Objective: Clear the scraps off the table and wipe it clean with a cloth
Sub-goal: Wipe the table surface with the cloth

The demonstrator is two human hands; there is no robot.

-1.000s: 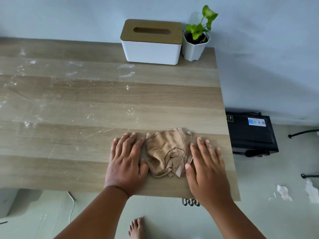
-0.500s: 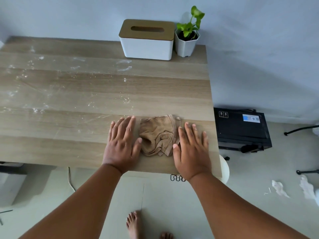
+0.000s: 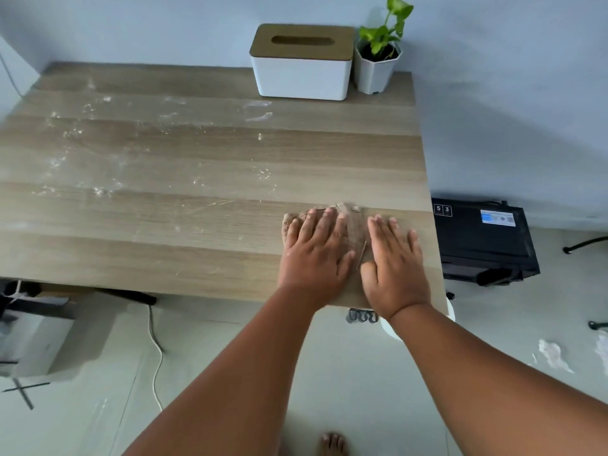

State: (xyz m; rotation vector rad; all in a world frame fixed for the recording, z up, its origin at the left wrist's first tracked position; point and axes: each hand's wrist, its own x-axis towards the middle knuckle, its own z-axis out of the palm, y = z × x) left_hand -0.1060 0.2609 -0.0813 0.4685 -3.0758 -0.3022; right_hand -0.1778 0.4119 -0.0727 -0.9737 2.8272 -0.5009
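Note:
The wooden table (image 3: 197, 205) carries white powdery smears and crumbs (image 3: 98, 190) over its left and middle parts. A brown cloth (image 3: 353, 225) lies flat near the front right corner. My left hand (image 3: 316, 251) presses flat on the cloth with straight fingers and covers most of it. My right hand (image 3: 393, 261) lies flat beside it on the cloth's right edge and the tabletop, fingers straight. Only the cloth's far edge and a strip between my hands show.
A white tissue box (image 3: 301, 62) with a wooden lid and a small potted plant (image 3: 378, 60) stand at the back of the table against the wall. A black box (image 3: 482, 240) sits on the floor to the right. White paper scraps (image 3: 554, 355) lie on the floor.
My left hand has moved right from the bare table onto the cloth. The right hand stays beside it. The view has shifted left, so more of the table shows.

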